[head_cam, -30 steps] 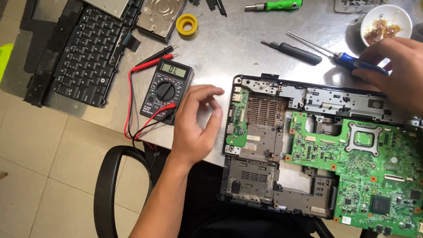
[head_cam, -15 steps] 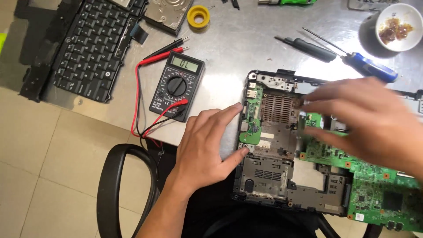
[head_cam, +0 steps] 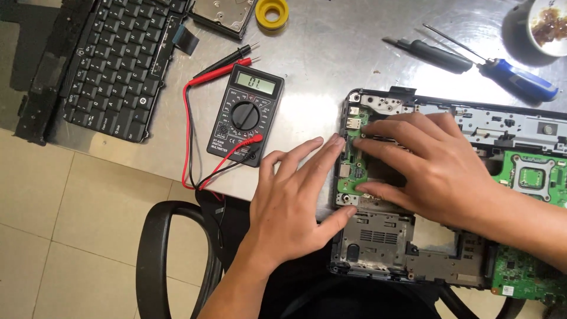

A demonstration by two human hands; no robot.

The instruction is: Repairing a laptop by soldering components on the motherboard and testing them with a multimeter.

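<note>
Both hands sit on the opened laptop chassis (head_cam: 378, 248), right hand (head_cam: 437, 171) flat with fingertips on the small green board (head_cam: 353, 168) running front-to-back along its left edge, left hand (head_cam: 295, 201) splayed open bracing that side, gripping nothing.

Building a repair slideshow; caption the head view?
Both hands, left and right, press the small green board in an opened laptop chassis beside a multimeter.

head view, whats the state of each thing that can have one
multimeter: on, digits showing, leads plugged in
laptop base: opened, boards exposed
small green board: seated at the left edge
left hand: flat, fingertips on the base's edge
right hand: spread, fingertips on the small green board
blue screwdriver: lying unused
</note>
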